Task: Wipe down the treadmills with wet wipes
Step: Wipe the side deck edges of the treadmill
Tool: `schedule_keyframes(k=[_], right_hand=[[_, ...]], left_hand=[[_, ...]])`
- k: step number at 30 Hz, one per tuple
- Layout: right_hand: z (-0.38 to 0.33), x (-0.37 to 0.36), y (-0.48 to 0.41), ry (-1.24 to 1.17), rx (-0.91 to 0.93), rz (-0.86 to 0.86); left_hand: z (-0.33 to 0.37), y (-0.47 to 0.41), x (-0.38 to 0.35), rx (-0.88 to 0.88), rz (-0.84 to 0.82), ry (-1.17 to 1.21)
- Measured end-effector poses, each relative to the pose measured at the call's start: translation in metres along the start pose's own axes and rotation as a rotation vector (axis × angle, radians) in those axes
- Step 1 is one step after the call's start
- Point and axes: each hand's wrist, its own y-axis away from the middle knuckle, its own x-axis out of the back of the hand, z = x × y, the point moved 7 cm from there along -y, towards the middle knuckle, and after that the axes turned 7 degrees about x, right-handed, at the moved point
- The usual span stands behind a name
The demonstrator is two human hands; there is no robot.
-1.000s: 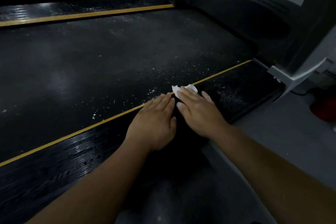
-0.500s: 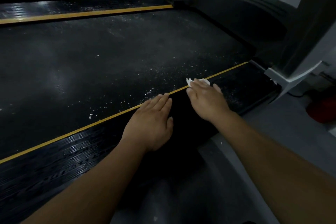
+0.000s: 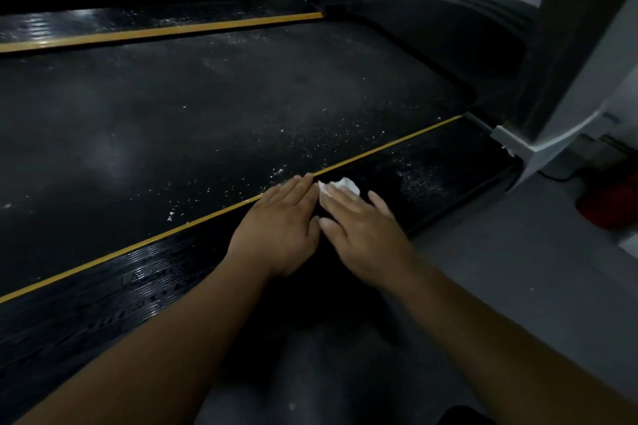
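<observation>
right hand (image 3: 362, 231) flat, fingers straight, pressing a small bunched wet wipe (image 3: 340, 186) onto the near side rail (image 3: 448, 155) of the treadmill. only the front of the wipe shows past the fingertips, just beside the yellow stripe (image 3: 397, 145). left hand (image 3: 279, 228) also flat, palm down on the same rail, holding nothing, its thumb side touching the right hand.

risks, as i judge them:
- wipe is balled small, so little of its face is working. it may smear or shove the white specks (image 3: 414, 176) along rather than lift them, and may shed bits of its own.
- flat press, no grip: wipe could slide out from under the fingers on the ribbed rail.
- specks pushed sideways could cross the stripe onto the belt (image 3: 207, 107), which is already speckled and needs its own pass.
- left palm planted on the rail could pick up grit and carry it onto cleaner stretches.
- dim light: missed patches easy to overlook.

surface and room:
- rail black, ribbed, glossy toward the left (looks damp), dusty toward the right end.
- belt broad, matte black, hazy in places.
- far rail (image 3: 138, 21) with a second yellow stripe, speckled too.
- dark motor cover (image 3: 431, 31) at the belt's head; pale upright (image 3: 580, 45) at right.
- grey floor (image 3: 518, 269) beside the rail; a red object (image 3: 614, 203) low at the right edge, can't tell what.
</observation>
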Motion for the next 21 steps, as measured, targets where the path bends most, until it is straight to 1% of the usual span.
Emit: schedule_keyframes(k=[2, 4, 5, 7, 9, 11, 12, 15, 16, 17, 20, 21], right_hand=[[0.025, 0.01, 0.005, 0.043, -0.039, 0.02], [0.064, 0.021, -0.008, 0.103, -0.166, 0.013], [0.072, 0.023, -0.015, 0.123, -0.203, 0.007], [0.051, 0.017, -0.02, 0.16, -0.161, -0.002], [0.012, 0.003, -0.002, 0.119, -0.03, -0.015], [0.008, 0.0, 0.02, 0.092, 0.027, -0.003], [0.023, 0.005, 0.02, 0.107, 0.009, 0.011], [0.089, 0.026, -0.002, 0.152, -0.209, 0.016], [0.093, 0.026, -0.01, 0.144, -0.24, 0.009], [0.083, 0.024, -0.014, 0.143, -0.215, 0.011], [0.024, 0.005, 0.001, 0.081, 0.01, 0.021], [0.018, 0.004, 0.007, 0.057, 0.052, 0.016]], left_hand=[[0.002, 0.001, 0.001, -0.031, 0.002, -0.03], [0.005, 0.003, 0.001, -0.058, -0.006, -0.051], [0.005, 0.003, 0.001, -0.063, -0.013, -0.058], [0.005, 0.003, 0.0, -0.059, -0.02, -0.064], [0.007, 0.002, 0.0, -0.038, -0.03, -0.058], [0.01, 0.002, -0.002, 0.007, -0.048, -0.071], [0.013, 0.003, -0.003, 0.033, -0.056, -0.09], [0.022, 0.004, -0.005, 0.091, -0.079, -0.107], [0.023, 0.005, -0.006, 0.101, -0.086, -0.108], [0.023, 0.006, -0.006, 0.108, -0.087, -0.11], [0.021, 0.004, -0.008, 0.101, -0.095, -0.126], [0.02, 0.005, -0.008, 0.097, -0.101, -0.127]])
